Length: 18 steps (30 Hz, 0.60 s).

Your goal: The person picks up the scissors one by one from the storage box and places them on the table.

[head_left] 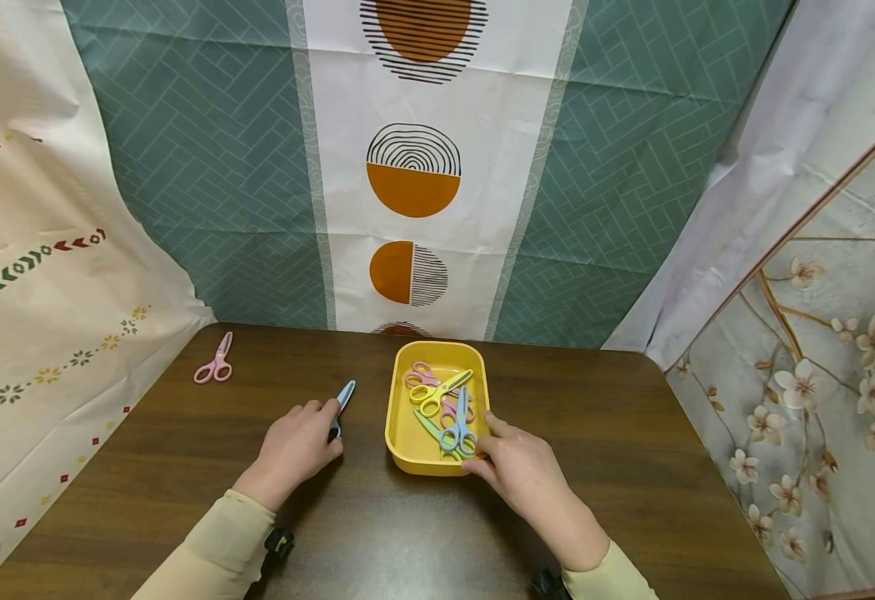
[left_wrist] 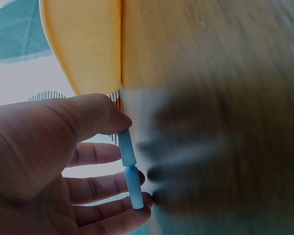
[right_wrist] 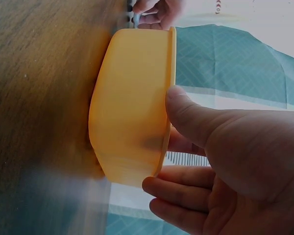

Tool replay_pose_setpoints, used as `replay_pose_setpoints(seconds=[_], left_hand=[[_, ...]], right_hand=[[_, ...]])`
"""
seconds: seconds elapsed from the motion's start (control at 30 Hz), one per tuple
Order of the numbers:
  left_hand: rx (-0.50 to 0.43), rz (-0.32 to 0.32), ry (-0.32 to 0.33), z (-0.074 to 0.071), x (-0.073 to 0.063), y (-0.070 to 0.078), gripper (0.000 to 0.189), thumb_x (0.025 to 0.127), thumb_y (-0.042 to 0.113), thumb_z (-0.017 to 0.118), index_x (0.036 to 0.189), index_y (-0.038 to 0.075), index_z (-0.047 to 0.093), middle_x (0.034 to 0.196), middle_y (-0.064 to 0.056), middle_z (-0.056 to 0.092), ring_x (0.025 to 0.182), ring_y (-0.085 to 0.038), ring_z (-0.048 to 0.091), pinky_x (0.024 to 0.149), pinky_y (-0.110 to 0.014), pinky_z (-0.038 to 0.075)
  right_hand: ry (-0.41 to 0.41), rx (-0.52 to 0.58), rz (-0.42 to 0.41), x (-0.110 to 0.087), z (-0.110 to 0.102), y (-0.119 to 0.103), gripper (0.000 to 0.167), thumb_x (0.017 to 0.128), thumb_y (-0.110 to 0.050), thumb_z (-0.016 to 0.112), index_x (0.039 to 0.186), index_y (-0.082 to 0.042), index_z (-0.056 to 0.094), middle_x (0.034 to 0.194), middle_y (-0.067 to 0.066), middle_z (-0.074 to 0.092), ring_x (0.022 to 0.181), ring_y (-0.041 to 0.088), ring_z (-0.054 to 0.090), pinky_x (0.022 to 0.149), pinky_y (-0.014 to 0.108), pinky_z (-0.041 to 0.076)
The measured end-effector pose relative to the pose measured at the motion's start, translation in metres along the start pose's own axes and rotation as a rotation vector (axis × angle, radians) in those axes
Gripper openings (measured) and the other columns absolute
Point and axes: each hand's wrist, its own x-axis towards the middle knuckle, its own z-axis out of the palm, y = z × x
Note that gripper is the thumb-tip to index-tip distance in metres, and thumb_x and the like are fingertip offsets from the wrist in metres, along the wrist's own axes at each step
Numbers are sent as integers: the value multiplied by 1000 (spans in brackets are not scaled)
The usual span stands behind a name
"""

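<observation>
My left hand (head_left: 298, 443) pinches a pair of blue scissors (head_left: 344, 393) by the handles, left of the yellow tray (head_left: 390, 408). In the left wrist view the blue handles (left_wrist: 128, 149) stand edge-on between thumb and fingertips, close over the table. My right hand (head_left: 523, 462) grips the tray's near right corner, its thumb at the rim (right_wrist: 170, 73) in the right wrist view. Inside the tray lie yellow scissors (head_left: 432, 398), another blue pair (head_left: 458, 429), pink scissors (head_left: 420, 375) and green scissors (head_left: 427, 423), overlapping one another.
A lone pair of pink scissors (head_left: 214, 367) lies at the far left of the dark wooden table (head_left: 595, 417). Behind the table hangs a green and white patterned cloth (head_left: 250, 167), with a cream cloth (head_left: 47, 333) at the left and a floral one (head_left: 820, 417) at the right.
</observation>
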Motion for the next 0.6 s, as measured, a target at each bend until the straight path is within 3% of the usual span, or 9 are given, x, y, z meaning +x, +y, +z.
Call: replay_pose_setpoints(seconds=[0.6], left_hand=[[23,19,61,2,0,-5,34,85,13,87,111,4,67,93,-15,67,74,-32,59,60,-49,53]], right_hand=[[35,-15,-20,-2,0,0,28,92,-42,90,94,-16,82,144,25,69,115,36,77,82,49,63]])
